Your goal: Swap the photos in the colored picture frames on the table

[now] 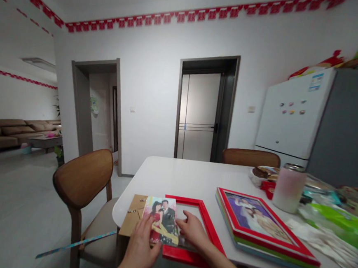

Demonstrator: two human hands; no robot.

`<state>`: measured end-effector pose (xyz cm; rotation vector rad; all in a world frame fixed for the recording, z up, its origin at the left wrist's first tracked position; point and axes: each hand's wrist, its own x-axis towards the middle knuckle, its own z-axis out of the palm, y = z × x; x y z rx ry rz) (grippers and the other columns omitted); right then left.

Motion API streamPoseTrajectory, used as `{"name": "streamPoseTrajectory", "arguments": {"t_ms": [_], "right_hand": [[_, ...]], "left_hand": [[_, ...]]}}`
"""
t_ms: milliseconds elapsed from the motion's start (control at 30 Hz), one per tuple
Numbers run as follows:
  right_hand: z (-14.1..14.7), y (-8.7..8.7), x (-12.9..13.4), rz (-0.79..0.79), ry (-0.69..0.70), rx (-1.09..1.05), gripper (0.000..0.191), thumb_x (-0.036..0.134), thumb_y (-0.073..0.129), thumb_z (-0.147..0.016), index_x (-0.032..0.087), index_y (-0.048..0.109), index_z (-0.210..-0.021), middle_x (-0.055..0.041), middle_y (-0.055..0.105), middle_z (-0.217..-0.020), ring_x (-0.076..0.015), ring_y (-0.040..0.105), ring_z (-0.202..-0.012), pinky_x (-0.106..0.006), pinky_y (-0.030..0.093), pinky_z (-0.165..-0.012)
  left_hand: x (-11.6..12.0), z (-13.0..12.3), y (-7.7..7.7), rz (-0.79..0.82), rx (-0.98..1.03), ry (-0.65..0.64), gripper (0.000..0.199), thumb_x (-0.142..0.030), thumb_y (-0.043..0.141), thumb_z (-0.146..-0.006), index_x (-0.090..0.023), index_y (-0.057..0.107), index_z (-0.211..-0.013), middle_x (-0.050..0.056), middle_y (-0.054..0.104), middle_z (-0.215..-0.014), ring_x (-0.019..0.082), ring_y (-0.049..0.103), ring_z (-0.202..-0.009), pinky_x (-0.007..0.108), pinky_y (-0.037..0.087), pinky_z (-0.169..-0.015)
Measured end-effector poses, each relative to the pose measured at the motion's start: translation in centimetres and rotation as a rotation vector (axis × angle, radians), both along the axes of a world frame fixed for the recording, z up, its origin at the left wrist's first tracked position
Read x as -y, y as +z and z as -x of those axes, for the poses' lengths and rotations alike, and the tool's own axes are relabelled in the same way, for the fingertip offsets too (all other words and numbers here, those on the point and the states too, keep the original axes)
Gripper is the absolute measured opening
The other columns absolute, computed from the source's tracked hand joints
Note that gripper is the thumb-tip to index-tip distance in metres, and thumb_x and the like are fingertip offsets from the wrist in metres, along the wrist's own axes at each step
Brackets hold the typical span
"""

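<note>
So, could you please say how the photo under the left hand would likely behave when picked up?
The photo looks like a thin sheet, so it is probably light and somewhat bendy. Its edges are unframed, so they may crease if gripped hard.

the left hand (pixel 141 240) is resting on the lower left of a printed photo (pixel 168 220), and the right hand (pixel 194 231) is meeting its right edge. the photo is overlapping a brown backing board (pixel 130 217) and a red frame (pixel 210 222) by the left near corner of the white table (pixel 175 175). a stack of framed pictures (pixel 260 221) is lying along the near edge, farther right. toward the right edge, a pink-and-white bottle (pixel 288 190) is standing near a green packet (pixel 339 221).
</note>
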<state>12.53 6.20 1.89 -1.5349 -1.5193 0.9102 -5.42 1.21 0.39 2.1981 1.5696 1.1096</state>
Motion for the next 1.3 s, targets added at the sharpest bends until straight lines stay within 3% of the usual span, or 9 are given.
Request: {"name": "streamPoseTrajectory", "arguments": {"t_ms": [133, 233, 333, 467, 567, 700, 833, 967, 1300], "right_hand": [[2.8, 2.0, -0.5, 0.160, 0.085, -0.324, 0.024, 0.017, 0.044, -0.066, 0.008, 0.059, -0.082, 0.0070, 0.039, -0.041, -0.0046, 0.033, -0.034, -0.018, 0.031, -0.039], [3.6, 4.5, 0.0, 0.079, 0.136, -0.476, 0.023, 0.023, 0.046, -0.067, 0.012, 0.058, -0.083, 0.0047, 0.047, -0.050, -0.0040, 0.039, -0.040, -0.017, 0.035, -0.041], [3.6, 5.9, 0.9, -0.014, 0.137, -0.586, 0.031, 0.033, 0.049, -0.069, 0.015, 0.056, -0.093, -0.0029, 0.059, -0.074, -0.0071, 0.051, -0.055, -0.017, 0.039, -0.046], [2.3, 4.1, 1.6, 0.075, 0.017, -0.549, 0.040, 0.033, 0.039, -0.075, 0.017, 0.045, -0.111, -0.0086, 0.061, -0.094, -0.0130, 0.058, -0.068, -0.021, 0.043, -0.051], [0.0, 2.2, 1.5, 0.080, -0.019, -0.572, 0.045, 0.023, 0.032, -0.073, 0.013, 0.038, -0.117, -0.0102, 0.063, -0.091, -0.0153, 0.060, -0.065, -0.023, 0.044, -0.051], [-4.0, 1.9, 0.3, 0.058, -0.097, -0.343, 0.049, 0.012, 0.030, -0.066, 0.008, 0.045, -0.112, -0.0089, 0.066, -0.076, -0.0159, 0.061, -0.060, -0.023, 0.043, -0.051], [-6.3, 1.8, -0.9, 0.034, -0.163, -0.010, 0.044, 0.011, 0.034, -0.063, 0.008, 0.056, -0.101, -0.0062, 0.066, -0.065, -0.0163, 0.060, -0.058, -0.022, 0.042, -0.052], [-6.1, 0.7, -1.6, -0.012, -0.137, 0.089, 0.043, 0.012, 0.033, -0.063, 0.010, 0.060, -0.097, -0.0050, 0.067, -0.065, -0.0160, 0.060, -0.062, -0.020, 0.041, -0.052], [-4.8, 0.4, -1.5, -0.101, -0.212, 0.675, 0.033, 0.026, 0.039, -0.071, 0.010, 0.060, -0.090, -0.0157, 0.062, -0.090, -0.0218, 0.057, -0.080, -0.029, 0.040, -0.066]], "left_hand": [[-0.8, -2.6, -0.1, 0.027, 0.005, -0.112, 0.062, -0.016, 0.051, -0.058, -0.013, 0.043, -0.119, 0.010, 0.034, -0.131, 0.026, 0.026, -0.122, 0.038, 0.019, -0.102], [-1.7, -3.4, 1.4, -0.022, 0.139, -0.078, 0.056, -0.010, 0.044, -0.060, -0.012, 0.046, -0.117, 0.010, 0.040, -0.127, 0.022, 0.031, -0.120, 0.035, 0.021, -0.102], [-2.3, -3.7, 3.3, -0.068, 0.469, 0.015, 0.040, -0.016, 0.040, -0.071, -0.015, 0.051, -0.110, 0.008, 0.054, -0.114, 0.021, 0.045, -0.109, 0.034, 0.031, -0.096], [-2.9, -5.4, 3.5, 0.042, 1.005, 0.087, 0.034, -0.035, 0.042, -0.078, -0.009, 0.056, -0.095, 0.012, 0.065, -0.088, 0.023, 0.058, -0.089, 0.032, 0.045, -0.079], [-3.2, -6.7, 2.1, 0.133, 1.179, -0.022, 0.038, -0.035, 0.047, -0.076, -0.007, 0.052, -0.102, 0.014, 0.062, -0.096, 0.022, 0.058, -0.090, 0.029, 0.046, -0.078], [-3.3, -6.5, 0.6, 0.231, 1.020, -0.035, 0.051, -0.021, 0.050, -0.071, -0.005, 0.038, -0.118, 0.018, 0.047, -0.119, 0.020, 0.048, -0.106, 0.026, 0.039, -0.087], [-2.4, -5.7, 0.0, 0.251, 0.649, -0.041, 0.049, -0.014, 0.052, -0.065, -0.007, 0.047, -0.113, 0.015, 0.049, -0.118, 0.021, 0.044, -0.110, 0.029, 0.030, -0.095], [-1.2, -5.6, -0.3, 0.203, 0.317, -0.096, 0.050, -0.012, 0.049, -0.062, -0.012, 0.049, -0.112, 0.010, 0.052, -0.115, 0.020, 0.046, -0.107, 0.030, 0.031, -0.095], [-1.1, -5.3, -0.8, 0.162, 0.180, -0.154, 0.054, -0.013, 0.048, -0.062, -0.009, 0.047, -0.115, 0.014, 0.046, -0.121, 0.023, 0.041, -0.113, 0.034, 0.028, -0.098]]}}
